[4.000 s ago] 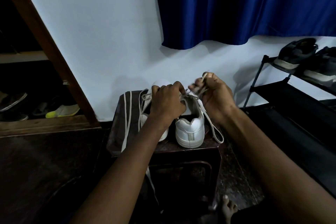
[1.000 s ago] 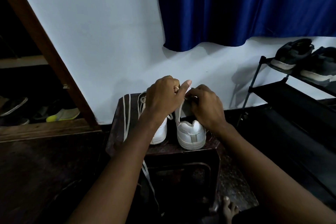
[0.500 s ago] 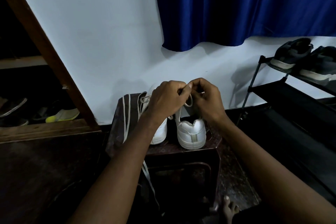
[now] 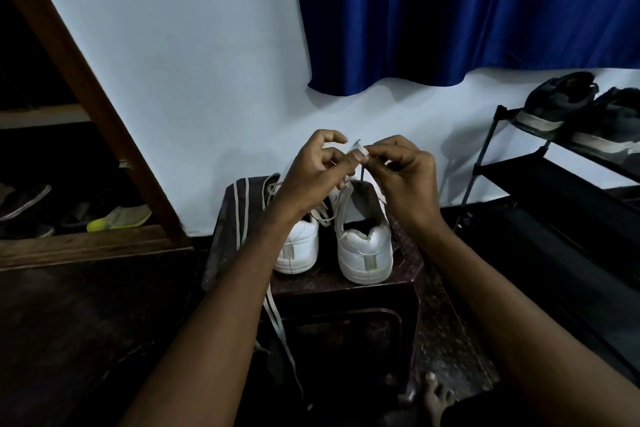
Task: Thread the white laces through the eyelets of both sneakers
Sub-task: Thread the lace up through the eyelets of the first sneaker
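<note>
Two white sneakers stand heels toward me on a dark stool (image 4: 346, 288): the left sneaker (image 4: 299, 246) and the right sneaker (image 4: 365, 248). Above the right sneaker, my left hand (image 4: 317, 172) and my right hand (image 4: 403, 177) meet and both pinch the end of its white lace (image 4: 358, 151), which runs down into the shoe. A second loose white lace (image 4: 240, 215) lies over the stool's left side and hangs down its front. My left forearm hides part of the left sneaker.
A black shoe rack (image 4: 554, 184) with dark shoes (image 4: 557, 102) stands at the right. A blue curtain (image 4: 467, 10) hangs on the white wall behind. At the left is a wooden frame (image 4: 86, 80) with shoes (image 4: 117, 218) under it. A bare foot (image 4: 438, 395) shows below.
Both hands have risen from the right sneaker's opening, drawing the lace end upward. Earlier the right hand held the lace out to the right.
</note>
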A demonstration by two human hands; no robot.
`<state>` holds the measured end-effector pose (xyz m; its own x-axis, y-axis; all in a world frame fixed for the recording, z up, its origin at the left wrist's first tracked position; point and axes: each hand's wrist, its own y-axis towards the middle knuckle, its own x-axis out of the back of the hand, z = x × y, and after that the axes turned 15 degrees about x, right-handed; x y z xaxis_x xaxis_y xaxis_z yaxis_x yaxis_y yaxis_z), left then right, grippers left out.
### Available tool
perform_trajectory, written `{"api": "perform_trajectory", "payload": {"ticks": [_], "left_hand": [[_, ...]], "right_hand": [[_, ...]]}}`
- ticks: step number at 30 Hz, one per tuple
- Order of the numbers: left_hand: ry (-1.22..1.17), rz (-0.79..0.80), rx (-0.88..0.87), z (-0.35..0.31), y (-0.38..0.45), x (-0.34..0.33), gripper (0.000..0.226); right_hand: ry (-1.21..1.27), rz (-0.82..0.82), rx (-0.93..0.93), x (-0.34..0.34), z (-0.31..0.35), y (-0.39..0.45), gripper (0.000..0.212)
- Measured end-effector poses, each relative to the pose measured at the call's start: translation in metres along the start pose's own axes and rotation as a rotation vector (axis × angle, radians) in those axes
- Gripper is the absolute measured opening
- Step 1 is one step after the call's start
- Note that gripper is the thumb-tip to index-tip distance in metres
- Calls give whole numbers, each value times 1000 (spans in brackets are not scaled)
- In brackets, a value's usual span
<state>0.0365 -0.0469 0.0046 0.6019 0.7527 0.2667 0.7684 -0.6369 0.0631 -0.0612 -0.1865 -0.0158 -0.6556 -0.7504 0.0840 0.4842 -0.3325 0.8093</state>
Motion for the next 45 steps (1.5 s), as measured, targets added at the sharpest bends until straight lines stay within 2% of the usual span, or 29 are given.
{"api": "perform_trajectory", "payload": {"ticks": [3,4,6,9,10,12,13,15,16,17,18,21,24,26,28,30,32,35,40,42,45], "left_hand": [[199,106,-75,-1,-3,3,10],[295,87,-71,1,-4,1,16],[453,-80,-77,5,-3,-5,24],[561,-348,-134,8,1,-8,19],[496,-390,-179,7,2,-7,17],[199,-462,-230,4,6,-3,18],[-18,-462,-180,-1,6,0,19],[-427,-351,-30,-12,3,5,24],[-497,-299,31,-14,2,9,28],[-427,-283,68,-14,3,14,30],[-246,-285,83,-11,3,18,31],[429,-286,142,2,5,18,28],[757,-283,231,12,2,9,46],[816,-344,179,14,1,5,45],[833,-389,51,16,4,0,46],[828,-343,-58,15,4,-7,48],[834,-239,-80,13,1,-13,43],[918,-180,-68,17,0,-14,48],[857,-295,111,16,2,-10,37],[863,-333,208,16,1,-11,33],[886,-312,278,16,0,-10,32]], "right_hand": [[129,-36,-49,0,1,1,11],[164,-31,-72,-1,1,1,11],[183,5,-91,-3,1,2,10],[33,117,-120,-1,-9,0,18],[-33,160,-152,0,-14,-3,24],[-194,249,-230,3,-25,-9,27],[-235,282,-264,4,-29,-11,22],[-218,301,-310,3,-32,-14,12],[-230,295,-305,3,-33,-14,9],[-269,293,-288,4,-34,-13,7],[-301,298,-275,4,-35,-12,6],[-321,299,-296,4,-36,-11,5],[-343,290,-296,4,-38,-12,6],[-349,282,-299,3,-36,-12,7],[-337,278,-322,2,-34,-13,10],[-295,291,-352,2,-32,-14,16],[-295,311,-351,0,-33,-15,24],[-338,313,-334,-1,-38,-16,20],[-190,171,-493,-1,-44,-14,20],[-92,95,-569,-2,-42,-14,27],[-70,127,-553,-3,-36,-14,37]]}}
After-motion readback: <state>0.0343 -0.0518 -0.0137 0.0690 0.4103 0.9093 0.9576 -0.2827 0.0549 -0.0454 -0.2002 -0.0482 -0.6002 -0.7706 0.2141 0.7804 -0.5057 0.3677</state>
